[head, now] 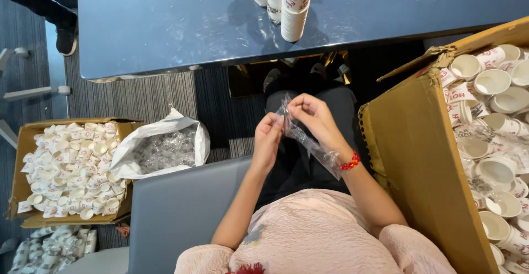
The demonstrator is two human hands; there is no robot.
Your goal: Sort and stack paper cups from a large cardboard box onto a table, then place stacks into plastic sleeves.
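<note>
At nine o'clock sits a cardboard box (69, 169) packed with paper cups. Centre, the left hand (268, 142) pinches the clear plastic sleeve's (308, 142) top edge while the right hand (311, 114) grips opposite, seemingly teasing it open. At three o'clock, a bigger carton (419, 158) within reach.

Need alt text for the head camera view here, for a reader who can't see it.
Seen from above, a seated person's left hand and right hand pinch the top of a clear plastic sleeve over their lap. Open cardboard boxes of loose paper cups stand at both sides, and stacked cups rest on a dark table ahead.
</note>
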